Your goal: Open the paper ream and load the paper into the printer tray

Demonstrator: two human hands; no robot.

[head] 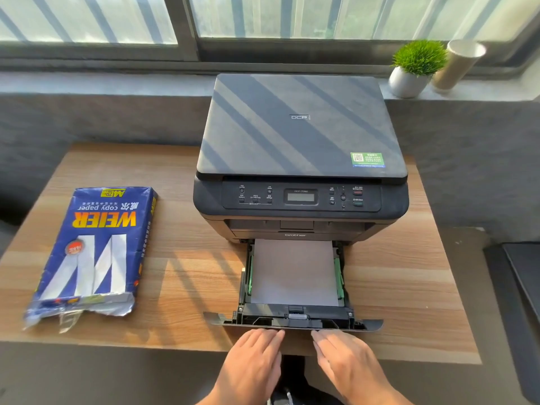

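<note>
Sunlit wooden worktop point(187, 276) under a window. Printer point(301, 159) stands ahead of both hands. Tray point(292, 320) is drawn out, a sheet stack point(293, 273) seated between the green guides. Left hand point(257, 355) and right hand point(339, 355): each grip flat, fingers extended, holding nothing, fingertips at the tray's front lip. Opened ream point(93, 252) lies well left of the left hand. Risk, as judged: an uneven push could skew the tray and jam it; unsquared sheets could misfeed.
</note>
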